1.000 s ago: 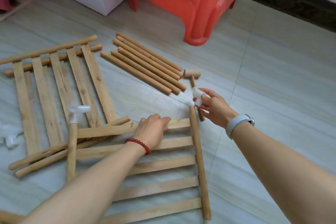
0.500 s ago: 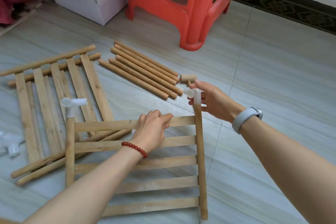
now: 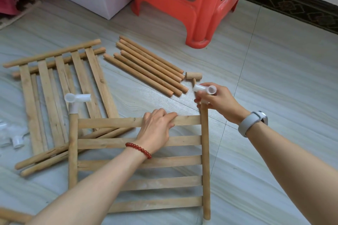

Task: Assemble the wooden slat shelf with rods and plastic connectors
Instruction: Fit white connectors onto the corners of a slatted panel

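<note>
Fingers (image 3: 203, 97) pinch smooth white tube-connector (image 3: 204, 89) — atop round wooden rod (image 3: 204, 151).

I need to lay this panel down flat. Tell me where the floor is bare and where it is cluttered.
Bare floor lies right of the right hand, between the red stool and the right forearm. A smaller patch sits between the loose rods and the held slat panel. Left is crowded: the second slat panel, stray rods and white connectors.
</note>
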### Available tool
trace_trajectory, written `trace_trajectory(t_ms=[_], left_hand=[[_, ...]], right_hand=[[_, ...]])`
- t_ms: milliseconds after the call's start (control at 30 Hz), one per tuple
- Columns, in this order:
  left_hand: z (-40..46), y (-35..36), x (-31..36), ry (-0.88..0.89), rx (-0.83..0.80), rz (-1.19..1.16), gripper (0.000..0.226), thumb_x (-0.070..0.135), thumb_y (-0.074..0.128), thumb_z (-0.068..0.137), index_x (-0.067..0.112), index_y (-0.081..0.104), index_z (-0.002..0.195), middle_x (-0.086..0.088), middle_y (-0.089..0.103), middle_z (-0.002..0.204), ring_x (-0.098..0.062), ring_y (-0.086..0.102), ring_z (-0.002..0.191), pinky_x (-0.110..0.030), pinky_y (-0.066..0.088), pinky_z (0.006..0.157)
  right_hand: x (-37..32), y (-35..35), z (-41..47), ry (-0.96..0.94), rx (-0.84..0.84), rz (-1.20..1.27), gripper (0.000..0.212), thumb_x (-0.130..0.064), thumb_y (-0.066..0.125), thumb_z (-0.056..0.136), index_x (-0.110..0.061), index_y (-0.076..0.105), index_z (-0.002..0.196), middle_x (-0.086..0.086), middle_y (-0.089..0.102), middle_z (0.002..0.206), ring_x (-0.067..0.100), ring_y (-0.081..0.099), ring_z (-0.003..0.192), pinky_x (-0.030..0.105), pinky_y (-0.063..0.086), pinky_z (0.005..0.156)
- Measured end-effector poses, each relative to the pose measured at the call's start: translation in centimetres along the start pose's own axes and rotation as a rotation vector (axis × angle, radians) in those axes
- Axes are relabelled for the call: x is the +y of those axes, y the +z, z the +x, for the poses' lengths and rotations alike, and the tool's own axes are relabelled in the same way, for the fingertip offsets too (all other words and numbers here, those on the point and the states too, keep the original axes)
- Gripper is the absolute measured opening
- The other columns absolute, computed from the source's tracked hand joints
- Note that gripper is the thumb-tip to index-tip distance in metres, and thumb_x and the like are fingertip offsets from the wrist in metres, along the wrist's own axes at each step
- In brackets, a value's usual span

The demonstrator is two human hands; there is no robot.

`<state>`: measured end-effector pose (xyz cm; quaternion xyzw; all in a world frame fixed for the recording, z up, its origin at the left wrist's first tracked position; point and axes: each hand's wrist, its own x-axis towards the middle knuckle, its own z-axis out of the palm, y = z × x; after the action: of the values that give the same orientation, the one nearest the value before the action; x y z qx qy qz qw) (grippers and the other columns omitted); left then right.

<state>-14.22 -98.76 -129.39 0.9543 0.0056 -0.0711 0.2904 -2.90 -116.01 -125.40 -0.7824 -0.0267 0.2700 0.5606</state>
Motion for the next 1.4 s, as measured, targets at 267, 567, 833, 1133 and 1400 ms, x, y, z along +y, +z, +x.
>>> trace_trajectory(t_ms=[267, 567, 833, 1133, 1400], left_hand=[[0.1, 0.1, 0.4, -0.08, 0.019, -0.069, 0.028, 0.017, 0.053, 0.093, 0.025, 0.062, 0.118, -0.001, 0.058, 0.098, -0.019, 0.049, 0.104, -0.028, 0.02, 0.083], [0.1, -1.3, 1.7, -0.089, 0.023, -0.034, 0.024, 0.023, 0.052, 0.095, 0.027, 0.063, 0.116, 0.0, 0.058, 0.102, -0.018, 0.049, 0.107, -0.028, 0.024, 0.085], [0.0, -8.7, 5.3, 0.007, 0.196, 0.029, 0.029, 0.02, 0.054, 0.094, 0.026, 0.061, 0.122, 0.003, 0.06, 0.106, -0.017, 0.05, 0.106, -0.031, 0.033, 0.092], [-5.7, -15.5, 9.9, -0.012, 0.049, 0.235, 0.023, 0.027, 0.051, 0.096, 0.024, 0.064, 0.114, 0.002, 0.066, 0.112, -0.02, 0.056, 0.11, -0.034, 0.042, 0.094], [-13.3, -23.1, 7.0, -0.284, 0.235, 0.451, 0.036, 0.039, 0.038, 0.097, 0.028, 0.053, 0.127, -0.001, 0.047, 0.135, -0.022, 0.036, 0.128, -0.048, 0.02, 0.108]], right_hand=[[-0.7, 0.1, -0.9, -0.025, -0.137, -0.071, 0.02, -0.001, 0.049, 0.095, -0.015, 0.058, 0.106, 0.011, 0.062, 0.1, 0.018, 0.069, 0.082, 0.025, 0.056, 0.067], [-1.3, 1.3, -2.4, -0.025, 0.04, 0.089, 0.012, -0.027, 0.057, 0.093, -0.02, 0.057, 0.104, 0.01, 0.062, 0.089, 0.017, 0.062, 0.065, 0.031, 0.05, 0.064], [-10.1, 1.3, -4.8, -0.168, 0.244, 0.391, 0.021, -0.016, 0.043, 0.08, -0.012, 0.062, 0.089, 0.007, 0.053, 0.069, 0.011, 0.05, 0.051, 0.022, 0.04, 0.049], [-14.0, -0.6, -15.2, -0.197, 0.035, 0.087, 0.021, -0.004, 0.041, 0.097, -0.012, 0.061, 0.094, 0.003, 0.06, 0.082, 0.015, 0.055, 0.073, 0.024, 0.042, 0.067], [-11.8, 0.4, -20.1, -0.097, 0.186, -0.023, 0.029, -0.01, 0.034, 0.1, -0.02, 0.059, 0.089, 0.007, 0.059, 0.097, 0.015, 0.058, 0.077, 0.036, 0.042, 0.074]])
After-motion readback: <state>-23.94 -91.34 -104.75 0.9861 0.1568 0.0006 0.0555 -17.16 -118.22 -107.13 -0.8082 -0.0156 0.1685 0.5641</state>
